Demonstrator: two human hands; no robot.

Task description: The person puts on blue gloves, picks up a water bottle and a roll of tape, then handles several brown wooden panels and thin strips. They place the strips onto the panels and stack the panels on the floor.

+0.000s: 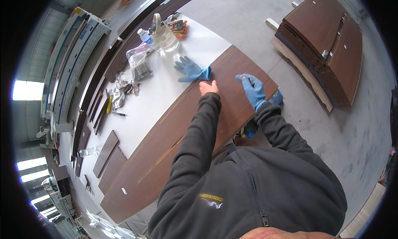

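Left hand point(209, 88): bare, over the board's far part, fingers loosely curled; cannot tell whether it grips anything.
Right hand point(253, 91): gloved in blue, fingers bent, over the board's right part; cannot tell whether it pinches anything.
Board point(166, 145): brown, lying lengthwise along the white table point(151, 110).
Loose glove point(190, 69): just beyond the left hand, cuff lapping onto the board, fingers on the table.
Beyond the glove: jug point(166, 40) and blue-labelled bottle point(145, 36).
Left of it: plastic bag point(141, 67), yellow-handled tool point(109, 105), pen point(119, 114).
Far right: stacked panels point(317, 35).
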